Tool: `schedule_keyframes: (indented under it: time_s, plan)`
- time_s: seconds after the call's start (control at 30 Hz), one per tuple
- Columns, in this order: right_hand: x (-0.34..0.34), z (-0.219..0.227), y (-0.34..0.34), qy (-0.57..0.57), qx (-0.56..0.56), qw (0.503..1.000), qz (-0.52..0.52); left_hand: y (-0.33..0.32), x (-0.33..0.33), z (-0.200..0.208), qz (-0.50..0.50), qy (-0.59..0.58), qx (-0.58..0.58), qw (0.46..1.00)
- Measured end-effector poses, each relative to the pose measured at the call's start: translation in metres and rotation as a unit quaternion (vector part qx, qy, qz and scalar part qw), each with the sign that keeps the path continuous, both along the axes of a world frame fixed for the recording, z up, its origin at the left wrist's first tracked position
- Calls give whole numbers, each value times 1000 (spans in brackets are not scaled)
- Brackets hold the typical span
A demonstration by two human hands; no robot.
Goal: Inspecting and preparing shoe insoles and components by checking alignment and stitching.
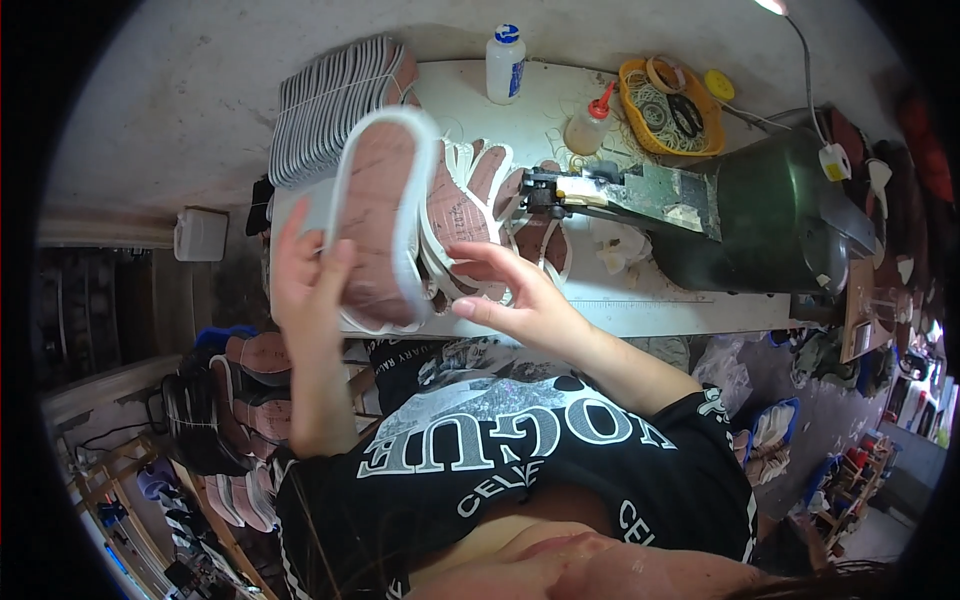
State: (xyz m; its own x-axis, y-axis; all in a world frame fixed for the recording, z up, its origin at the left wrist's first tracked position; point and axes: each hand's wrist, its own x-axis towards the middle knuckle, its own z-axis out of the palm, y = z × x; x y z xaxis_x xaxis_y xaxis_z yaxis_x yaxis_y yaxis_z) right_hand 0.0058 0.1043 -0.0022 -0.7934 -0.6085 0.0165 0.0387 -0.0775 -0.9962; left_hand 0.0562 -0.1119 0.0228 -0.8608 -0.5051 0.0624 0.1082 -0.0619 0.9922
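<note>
My left hand (pixel 310 280) grips the edge of a brown insole with a white rim (pixel 378 215), raised over the table and slightly smeared by motion. To its right my right hand (pixel 525 300) is open, thumb and fingers apart, with nothing visible in it. Beyond its fingertips lies a heap of similar white-rimmed insoles (pixel 456 215), partly covered by the raised one. The dark arm of a sewing machine (pixel 640 195) reaches in from the right, its head over the far part of the heap.
A tied stack of insoles (pixel 340 110) stands at the back left of the white table (pixel 690 312). Behind the heap are a white bottle (pixel 506 68), a red-tipped squeeze bottle (pixel 588 128) and a yellow basket (pixel 668 145). More soles (pixel 255 390) hang low at left.
</note>
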Motion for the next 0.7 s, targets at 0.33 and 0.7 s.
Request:
schedule_keyframes:
  time_s: [0.33, 0.7]
  plan:
    - [-48, 6, 66, -305, -299, 876, 226, 91, -75, 8, -373, -40, 358, 855]
    - [-56, 19, 86, -30, 14, 999, 26, 124, -88, -15, -251, 32, 5, 967]
